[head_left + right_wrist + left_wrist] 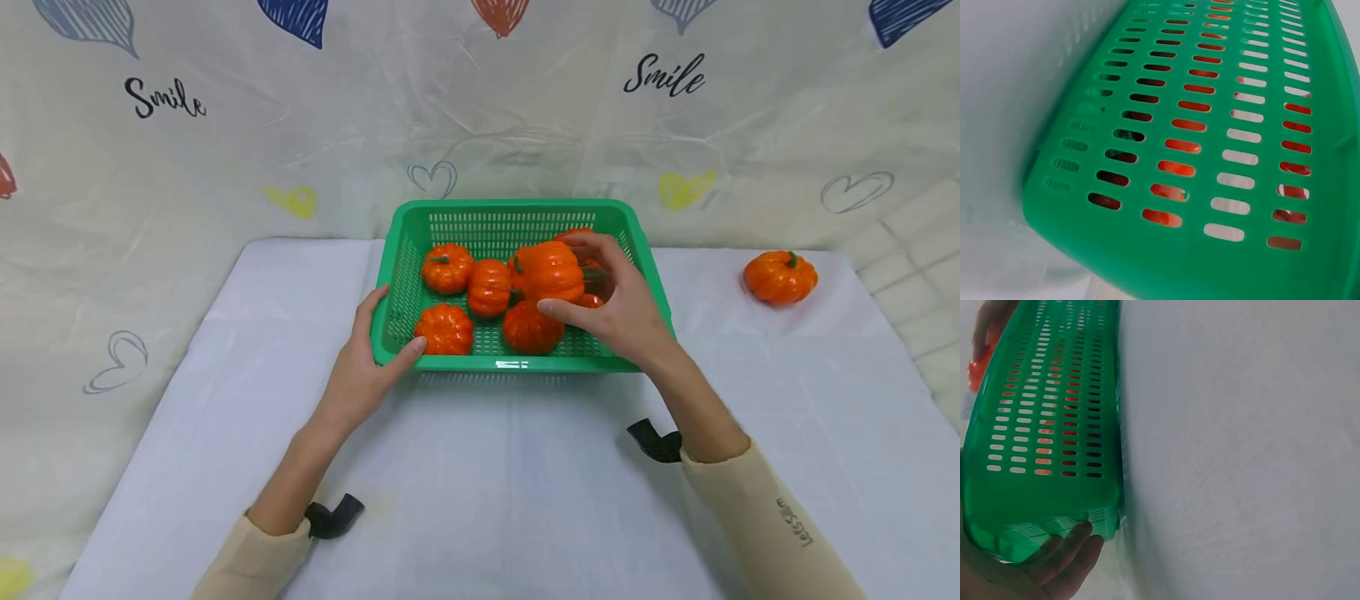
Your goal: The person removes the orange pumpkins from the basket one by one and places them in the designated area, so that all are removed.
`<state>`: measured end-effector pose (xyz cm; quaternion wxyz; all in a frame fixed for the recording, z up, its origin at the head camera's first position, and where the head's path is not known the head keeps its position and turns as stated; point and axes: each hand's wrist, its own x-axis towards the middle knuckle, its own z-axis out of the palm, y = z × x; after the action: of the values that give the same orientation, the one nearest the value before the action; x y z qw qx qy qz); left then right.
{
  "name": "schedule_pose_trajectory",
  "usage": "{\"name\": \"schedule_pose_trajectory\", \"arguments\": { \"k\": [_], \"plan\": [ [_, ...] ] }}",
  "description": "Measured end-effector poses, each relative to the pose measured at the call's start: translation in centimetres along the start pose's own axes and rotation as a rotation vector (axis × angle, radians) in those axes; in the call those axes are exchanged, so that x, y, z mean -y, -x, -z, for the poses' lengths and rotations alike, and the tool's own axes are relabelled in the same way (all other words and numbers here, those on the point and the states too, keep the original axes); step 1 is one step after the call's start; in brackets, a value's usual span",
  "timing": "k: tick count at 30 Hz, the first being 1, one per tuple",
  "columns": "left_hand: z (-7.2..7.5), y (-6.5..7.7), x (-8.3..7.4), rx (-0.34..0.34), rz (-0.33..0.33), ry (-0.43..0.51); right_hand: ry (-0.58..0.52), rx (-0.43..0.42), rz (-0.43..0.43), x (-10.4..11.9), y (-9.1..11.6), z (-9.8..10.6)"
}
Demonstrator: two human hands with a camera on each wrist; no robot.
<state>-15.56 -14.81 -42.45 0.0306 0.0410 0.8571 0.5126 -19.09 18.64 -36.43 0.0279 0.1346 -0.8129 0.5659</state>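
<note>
A green plastic basket (450, 364) with slotted walls stands at the back of the table and holds several small orange pumpkins, one of them a pumpkin (446, 330) in the front left corner. My left hand (356, 367) grips the basket's left end, thumb over the rim and fingers along the outer wall; these fingers (1075, 562) show in the left wrist view. Inside the basket's right half, my right hand (622, 304) holds an orange pumpkin (553, 272) between thumb and fingers, above other pumpkins. The right wrist view shows the slotted basket wall (1241, 269); the right hand is mostly hidden there.
Another orange pumpkin (780, 277) lies on the white tablecloth (480, 483), right of the basket. A patterned plastic sheet (480, 100) hangs behind the table. Black straps (656, 442) stick out near both sleeve cuffs.
</note>
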Motion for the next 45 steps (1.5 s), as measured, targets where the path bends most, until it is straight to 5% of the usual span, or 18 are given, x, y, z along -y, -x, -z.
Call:
{"name": "schedule_pose_trajectory", "arguments": {
  "k": [9, 18, 25, 35, 45],
  "plan": [
    [0.0, -0.1, -0.1, 0.002, -0.004, -0.001, 0.126, -0.027, -0.019, -0.1, 0.1, 0.4],
    [0.1, 0.0, -0.1, 0.003, -0.007, 0.006, 0.003, 0.009, 0.062, -0.3, 0.0, 1.0],
    [0.1, -0.1, 0.0, 0.005, -0.008, 0.006, 0.057, -0.008, 0.073, -0.2, 0.3, 1.1],
    [0.0, 0.0, 0.1, 0.005, -0.001, 0.016, 0.103, -0.087, -0.015, 0.2, 0.7, 1.4],
    [0.0, -0.1, 0.2, 0.004, -0.002, 0.024, 0.177, -0.192, 0.071, -0.2, 0.6, 2.5]
  ]
}}
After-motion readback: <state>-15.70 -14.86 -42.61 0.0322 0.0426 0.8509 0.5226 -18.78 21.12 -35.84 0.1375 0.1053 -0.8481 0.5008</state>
